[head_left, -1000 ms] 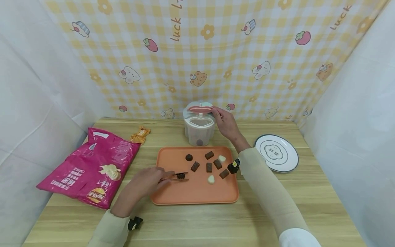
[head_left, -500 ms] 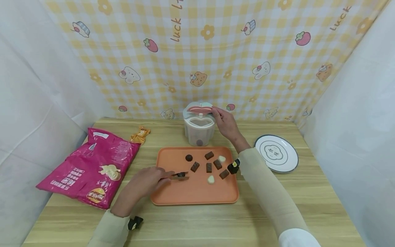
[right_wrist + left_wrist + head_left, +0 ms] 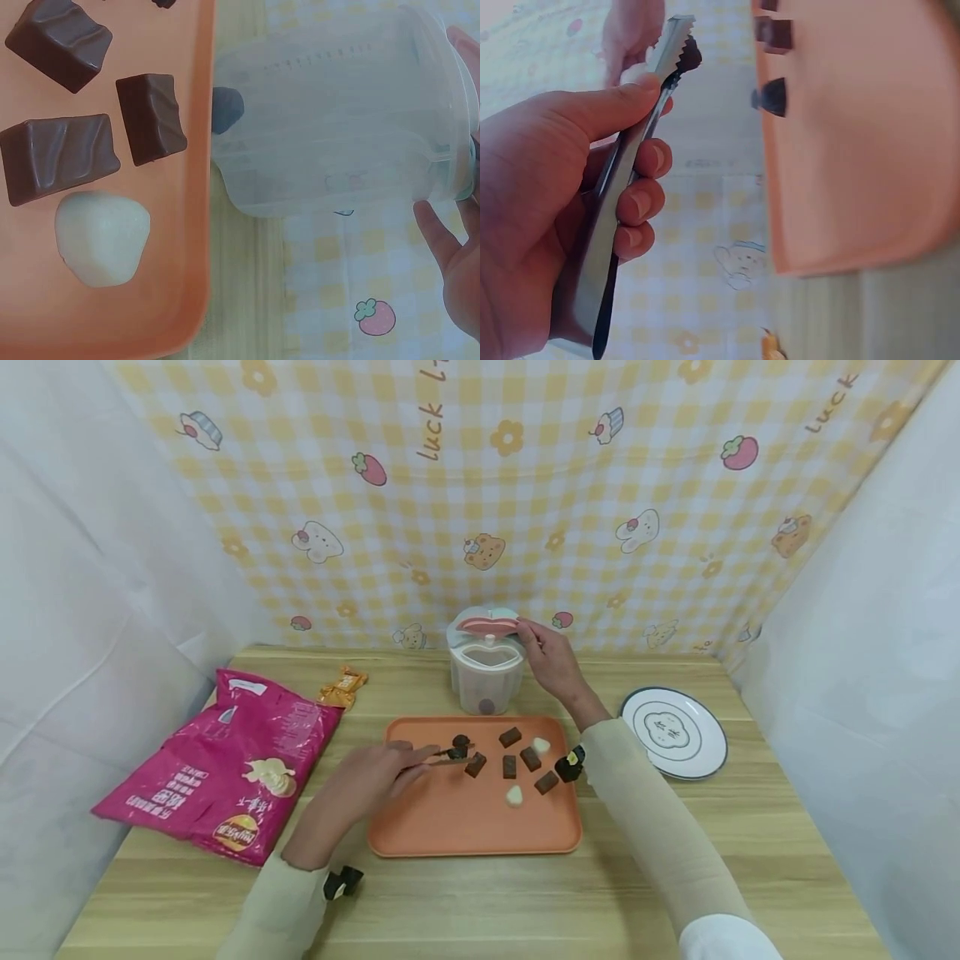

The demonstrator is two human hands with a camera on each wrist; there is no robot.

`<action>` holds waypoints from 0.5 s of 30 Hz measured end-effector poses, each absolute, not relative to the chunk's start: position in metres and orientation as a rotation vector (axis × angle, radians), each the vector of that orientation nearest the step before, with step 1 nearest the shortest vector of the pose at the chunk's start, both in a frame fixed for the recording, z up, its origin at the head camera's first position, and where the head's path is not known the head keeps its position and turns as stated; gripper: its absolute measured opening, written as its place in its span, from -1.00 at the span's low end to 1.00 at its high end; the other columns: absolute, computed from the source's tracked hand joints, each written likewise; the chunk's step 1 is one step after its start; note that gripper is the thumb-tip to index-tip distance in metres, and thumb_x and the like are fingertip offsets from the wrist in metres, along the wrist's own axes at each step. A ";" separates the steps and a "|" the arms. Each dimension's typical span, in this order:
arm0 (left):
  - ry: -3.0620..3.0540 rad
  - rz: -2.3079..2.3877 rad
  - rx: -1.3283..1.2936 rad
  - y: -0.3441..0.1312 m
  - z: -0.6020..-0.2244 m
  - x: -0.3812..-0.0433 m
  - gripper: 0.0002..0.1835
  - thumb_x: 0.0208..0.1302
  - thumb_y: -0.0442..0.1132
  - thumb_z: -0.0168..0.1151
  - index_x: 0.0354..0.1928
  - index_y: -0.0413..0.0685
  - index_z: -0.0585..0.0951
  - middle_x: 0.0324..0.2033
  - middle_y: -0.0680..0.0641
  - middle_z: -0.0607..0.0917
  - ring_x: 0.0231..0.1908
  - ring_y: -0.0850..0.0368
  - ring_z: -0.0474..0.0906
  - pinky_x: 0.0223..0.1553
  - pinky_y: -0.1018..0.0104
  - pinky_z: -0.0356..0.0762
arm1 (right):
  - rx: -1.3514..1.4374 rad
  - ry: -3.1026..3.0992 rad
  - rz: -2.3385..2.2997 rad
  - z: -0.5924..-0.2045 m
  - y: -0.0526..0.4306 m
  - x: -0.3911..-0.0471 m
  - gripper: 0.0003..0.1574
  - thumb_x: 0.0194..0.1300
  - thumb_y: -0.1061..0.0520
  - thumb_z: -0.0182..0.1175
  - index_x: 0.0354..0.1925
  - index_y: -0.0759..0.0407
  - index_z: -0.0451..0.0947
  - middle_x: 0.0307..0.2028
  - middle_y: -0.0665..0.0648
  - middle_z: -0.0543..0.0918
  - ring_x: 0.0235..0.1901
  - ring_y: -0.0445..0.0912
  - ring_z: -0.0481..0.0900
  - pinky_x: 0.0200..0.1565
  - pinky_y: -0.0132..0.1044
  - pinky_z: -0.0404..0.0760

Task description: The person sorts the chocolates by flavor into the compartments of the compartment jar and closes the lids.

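My left hand (image 3: 375, 777) grips metal tongs (image 3: 604, 225), with fingers and thumb wrapped round both arms. The serrated tips pinch a dark chocolate (image 3: 691, 54), raised over the orange tray (image 3: 450, 835). On the tray lie a round dark chocolate (image 3: 775, 97), several brown rectangular chocolates (image 3: 64, 154) and two white ones (image 3: 102, 238). My right hand (image 3: 555, 660) pinches the edge of a raised pink lid (image 3: 487, 626) on a translucent container (image 3: 468, 681) behind the tray. One dark chocolate (image 3: 227, 110) shows through the container wall, at its bottom.
A large pink chip bag (image 3: 232, 760) lies left of the tray, with an orange wrapped snack (image 3: 342, 687) behind it. To the right stands a white plate (image 3: 701, 739) with a dark rim. A checked cloth (image 3: 420, 527) hangs behind the table.
My left hand has lifted the tongs with the dark chocolate and moved them rightward and toward the container. My right hand keeps the lid raised in the same place.
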State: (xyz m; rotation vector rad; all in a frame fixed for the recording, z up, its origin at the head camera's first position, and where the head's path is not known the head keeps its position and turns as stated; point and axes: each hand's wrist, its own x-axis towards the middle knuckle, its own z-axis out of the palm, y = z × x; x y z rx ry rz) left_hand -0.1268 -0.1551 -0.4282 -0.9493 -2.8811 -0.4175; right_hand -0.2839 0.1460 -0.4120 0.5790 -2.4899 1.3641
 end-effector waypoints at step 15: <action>-2.631 -0.387 -0.861 -0.128 -0.392 -0.174 -0.63 0.48 -0.13 0.29 0.24 -0.05 0.69 -0.52 0.03 0.52 -0.63 0.19 0.29 -0.61 0.31 0.30 | 0.576 -2.492 1.351 -0.413 0.145 -0.285 -0.48 0.67 -0.04 -0.05 0.32 0.23 0.58 0.31 0.21 0.55 0.35 0.05 0.45 0.31 -0.05 0.41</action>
